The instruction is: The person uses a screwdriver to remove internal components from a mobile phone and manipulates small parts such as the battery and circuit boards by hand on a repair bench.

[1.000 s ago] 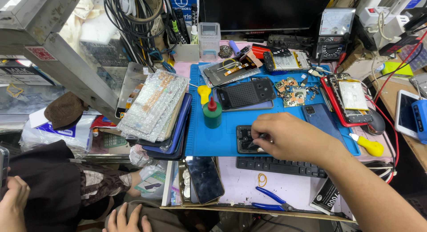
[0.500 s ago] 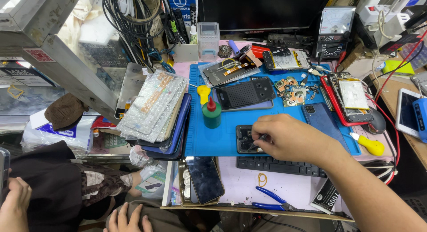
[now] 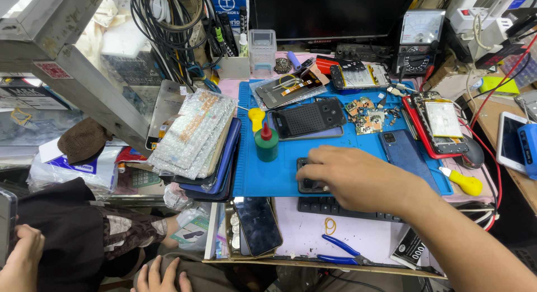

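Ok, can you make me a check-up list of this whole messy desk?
surface: blue mat on a crowded bench.
job's things: small dark phone flat on the mat, under the right hand.
clutter: green bottle, yellow-handled tool, blue pliers, red-framed open phone.
grips: right hand rests on the phone, grip unclear; left hand not in view.
cables: black bundle hanging at back; red wires at right.
surroundings: dark monitor, meter; another person's hands at the near edge.
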